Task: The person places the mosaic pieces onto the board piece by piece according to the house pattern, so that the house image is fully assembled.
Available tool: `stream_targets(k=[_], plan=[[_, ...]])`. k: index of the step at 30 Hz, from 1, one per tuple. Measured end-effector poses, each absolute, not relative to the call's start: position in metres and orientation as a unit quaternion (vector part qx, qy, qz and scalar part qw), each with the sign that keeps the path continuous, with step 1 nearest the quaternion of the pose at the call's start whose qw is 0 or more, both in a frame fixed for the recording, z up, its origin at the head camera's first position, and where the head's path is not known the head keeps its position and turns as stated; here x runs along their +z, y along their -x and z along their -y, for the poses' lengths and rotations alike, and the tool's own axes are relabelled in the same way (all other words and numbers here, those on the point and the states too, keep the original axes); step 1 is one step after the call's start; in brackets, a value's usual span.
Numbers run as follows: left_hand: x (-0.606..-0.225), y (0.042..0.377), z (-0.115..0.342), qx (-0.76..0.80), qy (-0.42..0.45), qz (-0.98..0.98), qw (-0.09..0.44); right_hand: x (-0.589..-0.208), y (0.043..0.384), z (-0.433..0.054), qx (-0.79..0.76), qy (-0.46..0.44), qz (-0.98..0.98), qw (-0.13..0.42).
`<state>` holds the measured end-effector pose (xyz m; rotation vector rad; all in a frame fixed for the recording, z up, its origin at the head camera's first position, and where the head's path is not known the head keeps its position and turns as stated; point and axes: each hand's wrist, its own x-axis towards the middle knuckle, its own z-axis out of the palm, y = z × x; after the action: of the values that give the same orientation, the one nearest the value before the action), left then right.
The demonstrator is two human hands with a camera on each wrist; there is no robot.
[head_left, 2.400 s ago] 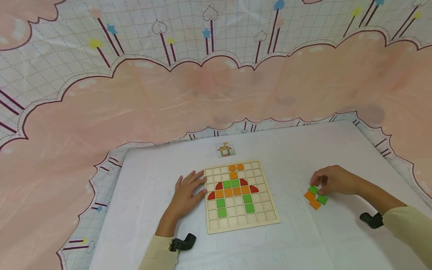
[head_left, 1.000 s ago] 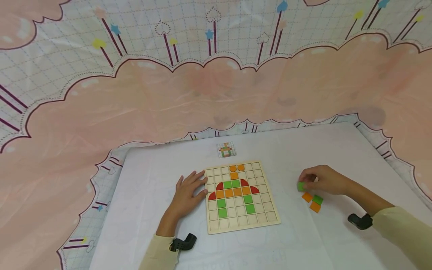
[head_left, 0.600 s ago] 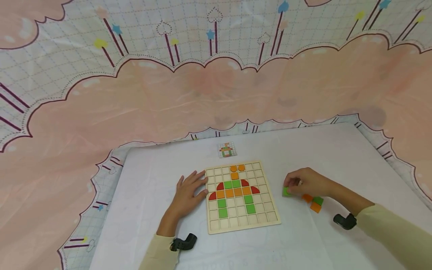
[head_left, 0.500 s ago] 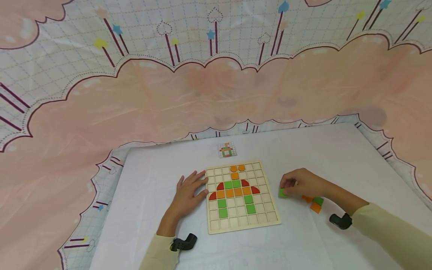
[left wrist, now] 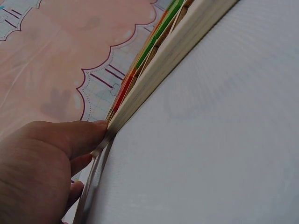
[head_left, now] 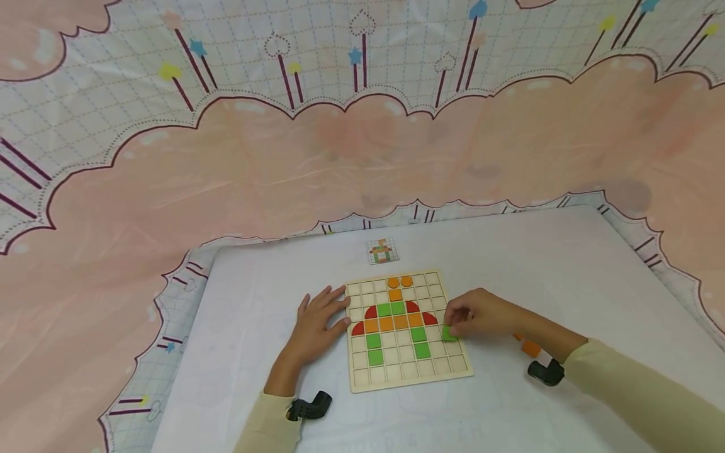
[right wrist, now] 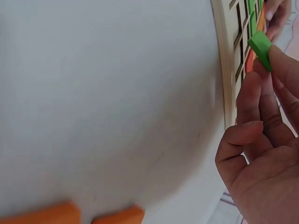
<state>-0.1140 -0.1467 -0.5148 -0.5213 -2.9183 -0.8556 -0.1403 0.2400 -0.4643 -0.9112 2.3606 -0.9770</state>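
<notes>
A wooden grid board (head_left: 362, 379) lies on the white table, with green, orange and red tiles set in its cells. My right hand (head_left: 481, 313) pinches a green square tile (head_left: 449, 334) between thumb and fingertips, over the board's right edge in the head view. The right wrist view shows the same green tile (right wrist: 261, 46) tilted, with the other fingers curled below. At the board's left edge, my left hand (head_left: 316, 327) rests with fingers spread. In the left wrist view its thumb (left wrist: 96, 130) touches the board's side.
A small pattern card (head_left: 382, 250) lies behind the board. Loose orange tiles (head_left: 531, 348) lie on the table to the right, partly covered by my right forearm. A patterned cloth (head_left: 283, 163) hangs beyond the table.
My right hand has picked a green tile from the loose pile and carried it left to the board. My left hand has stayed at the board's left edge.
</notes>
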Motion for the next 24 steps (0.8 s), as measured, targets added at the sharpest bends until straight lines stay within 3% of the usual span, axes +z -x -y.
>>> stream_targets(k=[24], plan=[[-0.515,0.113,0.146,-0.283,0.166,0.944,0.031,-0.471,0.119,-0.197,-0.361,0.348,-0.83,0.243]])
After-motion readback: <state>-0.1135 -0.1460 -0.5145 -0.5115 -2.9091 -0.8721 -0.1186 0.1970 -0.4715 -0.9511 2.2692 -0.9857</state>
